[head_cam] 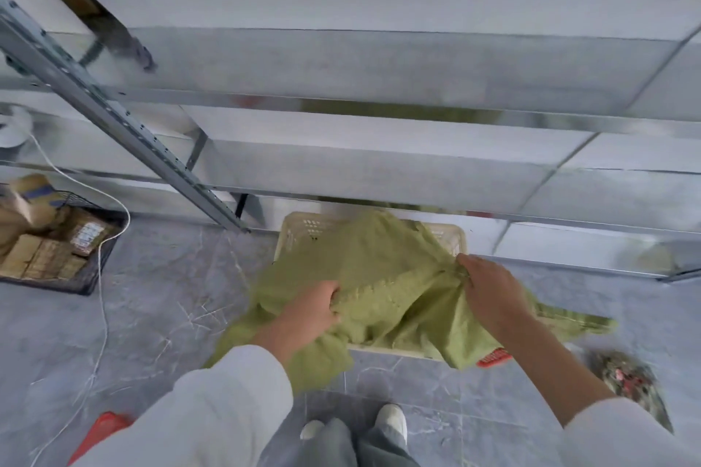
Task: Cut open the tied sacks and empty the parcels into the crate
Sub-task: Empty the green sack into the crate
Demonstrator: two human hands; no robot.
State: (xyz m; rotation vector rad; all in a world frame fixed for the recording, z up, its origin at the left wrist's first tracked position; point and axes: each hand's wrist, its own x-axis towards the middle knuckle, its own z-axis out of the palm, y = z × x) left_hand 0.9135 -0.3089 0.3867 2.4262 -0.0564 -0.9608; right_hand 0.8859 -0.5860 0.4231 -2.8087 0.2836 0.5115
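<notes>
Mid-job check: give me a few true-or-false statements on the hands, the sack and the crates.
1. The left hand and right hand both grip the sack. True.
2. The sack hangs over a black crate. False: it is over the cream crate; the black crate stands off to the left.
3. The black crate holds cardboard boxes. True.
4. The right hand holds a knife. False: it pinches only sack fabric.
5. A white cable trails over the floor on the left. True.
</notes>
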